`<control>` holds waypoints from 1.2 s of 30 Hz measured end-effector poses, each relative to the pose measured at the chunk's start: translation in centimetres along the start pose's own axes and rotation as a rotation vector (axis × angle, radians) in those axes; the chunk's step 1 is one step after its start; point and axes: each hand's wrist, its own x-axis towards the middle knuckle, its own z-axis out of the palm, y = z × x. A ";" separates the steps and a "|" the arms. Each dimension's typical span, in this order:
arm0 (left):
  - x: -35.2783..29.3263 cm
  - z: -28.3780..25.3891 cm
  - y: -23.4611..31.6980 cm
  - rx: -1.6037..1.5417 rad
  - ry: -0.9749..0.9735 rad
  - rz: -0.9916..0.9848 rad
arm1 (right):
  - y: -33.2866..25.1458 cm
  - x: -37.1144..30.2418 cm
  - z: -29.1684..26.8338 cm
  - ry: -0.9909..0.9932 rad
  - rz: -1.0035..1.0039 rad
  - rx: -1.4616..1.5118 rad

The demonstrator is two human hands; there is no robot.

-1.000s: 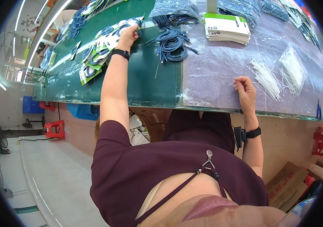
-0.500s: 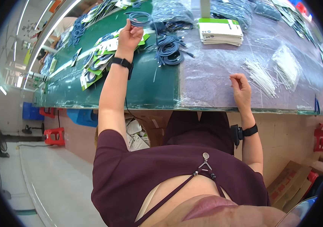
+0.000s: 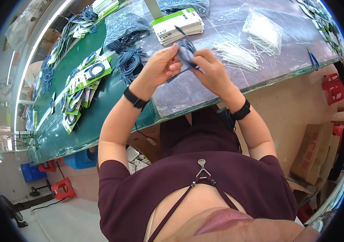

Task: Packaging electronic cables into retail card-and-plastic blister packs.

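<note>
Cable (image 3: 186, 51), blue-grey and loosely coiled, sits between the two hands above the near part of the table (image 3: 172, 94) in the head view; the right hand (image 3: 209, 70) pinches its right side with bent fingers, while the left hand (image 3: 162, 66) is half curled at its left edge, and blur leaves me unable to tell whether it grips. The coil looks light, soft and springy, likely to unwind if let go; the bundled loops seem the best hold, with the plug ends kept free of strain. Counting: one coil in hand, one heap of loose coils (image 3: 129, 64) too tangled to number, two clear bags of cables (image 3: 125, 30), one stack of cards (image 3: 178, 27), one spread of white ties (image 3: 238, 57), one bag of ties (image 3: 262, 32), one blue tool (image 3: 313, 59); the carded cables (image 3: 95, 71) overlap too much to count
</note>
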 end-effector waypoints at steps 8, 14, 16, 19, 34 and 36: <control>10.9 -7.8 2.6 2.189 0.472 1.144 | 2.2 -3.9 -3.2 0.269 0.789 0.716; 11.4 -9.4 3.2 2.392 0.434 0.882 | 4.0 -4.9 -3.9 0.352 0.894 1.193; 11.0 -9.4 2.9 2.413 0.416 0.901 | 4.1 -5.1 -3.6 0.372 0.899 1.275; 9.8 -8.2 2.4 2.459 0.383 0.945 | 3.7 -4.8 -3.3 0.387 0.867 1.348; 11.5 -9.8 0.2 -0.211 0.740 0.160 | 3.4 -3.2 -3.3 0.300 0.915 1.142; 12.0 -10.6 -0.2 -0.192 0.743 0.182 | 3.4 -3.3 -3.4 0.308 0.917 1.142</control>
